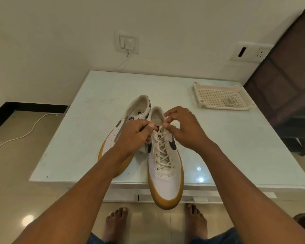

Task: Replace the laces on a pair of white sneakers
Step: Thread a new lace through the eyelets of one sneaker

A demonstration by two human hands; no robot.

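the lace point(163, 152) runs criss-cross up the laced sneaker point(165, 184), whose toe overhangs the table point(95, 106) edge; at its top eyelets the left hand point(136, 136) pinches one lace end and the right hand point(183, 127) pinches the other, thumb against forefinger; the lace looks soft, light and limp, best held near its tips; the second sneaker point(141, 104) touches the laced sneaker's left side; well beyond its right, a tray point(217, 86) holds a coiled lace point(231, 102)

Both bare forearms reach forward and converge; the left hand point(134, 136) and right hand point(187, 128) each pinch the lace point(161, 150) between thumb and curled fingers.
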